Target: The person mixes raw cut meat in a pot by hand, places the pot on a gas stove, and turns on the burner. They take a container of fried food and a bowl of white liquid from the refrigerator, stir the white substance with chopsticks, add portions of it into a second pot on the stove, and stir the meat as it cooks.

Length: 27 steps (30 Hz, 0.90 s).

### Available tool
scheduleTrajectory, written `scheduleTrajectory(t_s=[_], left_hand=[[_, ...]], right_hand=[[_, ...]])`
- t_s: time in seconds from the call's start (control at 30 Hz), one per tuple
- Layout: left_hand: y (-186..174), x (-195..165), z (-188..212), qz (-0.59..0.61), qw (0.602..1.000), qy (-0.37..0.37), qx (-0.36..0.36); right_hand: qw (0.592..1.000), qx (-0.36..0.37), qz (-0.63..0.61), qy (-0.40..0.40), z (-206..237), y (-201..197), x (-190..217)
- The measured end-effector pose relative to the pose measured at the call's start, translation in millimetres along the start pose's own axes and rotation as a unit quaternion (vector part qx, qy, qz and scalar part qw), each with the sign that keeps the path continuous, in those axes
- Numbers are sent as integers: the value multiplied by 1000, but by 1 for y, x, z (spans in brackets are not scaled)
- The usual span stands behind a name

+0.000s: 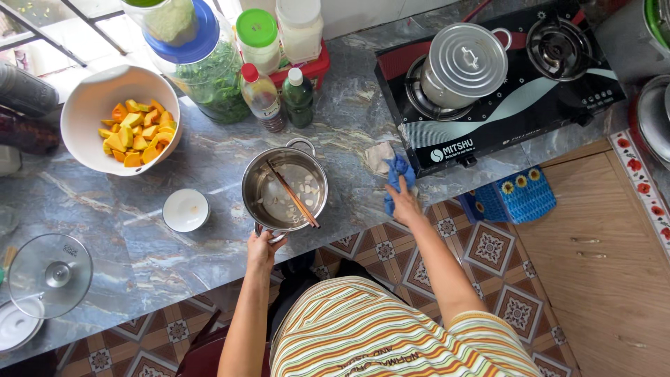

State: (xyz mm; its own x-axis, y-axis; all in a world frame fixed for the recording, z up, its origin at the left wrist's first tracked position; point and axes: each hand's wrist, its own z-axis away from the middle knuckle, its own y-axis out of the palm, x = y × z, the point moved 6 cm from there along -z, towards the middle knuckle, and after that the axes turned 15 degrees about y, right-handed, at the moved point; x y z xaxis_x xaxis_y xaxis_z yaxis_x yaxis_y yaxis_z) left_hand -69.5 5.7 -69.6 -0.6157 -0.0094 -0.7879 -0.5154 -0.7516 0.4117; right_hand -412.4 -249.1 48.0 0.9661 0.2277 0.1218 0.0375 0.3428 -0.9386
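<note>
Marble counter (209, 167): hands on pot (285, 187), cloth (396, 180).

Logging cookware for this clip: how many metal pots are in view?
2. One open steel pot on the counter, its near handle held by the left hand; one lidded pot on the stove's left burner. Partly cut-off vessels at the right edge may be more.

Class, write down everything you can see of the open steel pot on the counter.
The steel pot is round, shiny metal, lidless and upright near the counter's front edge. It has two loop handles: one at the far rim, one at the near rim, gripped by the left hand. Inside lie small pale pieces in a thin wet layer, and wooden chopsticks rest slanted across it, tips toward the near rim. A small white bowl stands apart to one side.
</note>
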Motion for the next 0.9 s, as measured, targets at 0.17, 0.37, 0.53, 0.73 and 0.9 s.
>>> scheduleTrajectory(t_s=[0.17, 0.37, 0.53, 0.73, 0.9], left_hand=[[25, 5, 6, -14, 1000, -5, 8], [58, 7, -1, -63, 997, -32, 42], [68, 1, -9, -76, 995, -18, 62], [61, -72, 23, -445, 832, 323, -73], [133, -107, 53, -485, 738, 458, 101]], right_hand=[[990, -62, -80, -98, -26, 23, 42], [995, -100, -5, -6, -62, -3, 50], [997, -7, 51, 50, -50, -16, 55], [987, -27, -153, -29, -3, -51, 85], [927, -117, -268, -234, 66, -47, 144]])
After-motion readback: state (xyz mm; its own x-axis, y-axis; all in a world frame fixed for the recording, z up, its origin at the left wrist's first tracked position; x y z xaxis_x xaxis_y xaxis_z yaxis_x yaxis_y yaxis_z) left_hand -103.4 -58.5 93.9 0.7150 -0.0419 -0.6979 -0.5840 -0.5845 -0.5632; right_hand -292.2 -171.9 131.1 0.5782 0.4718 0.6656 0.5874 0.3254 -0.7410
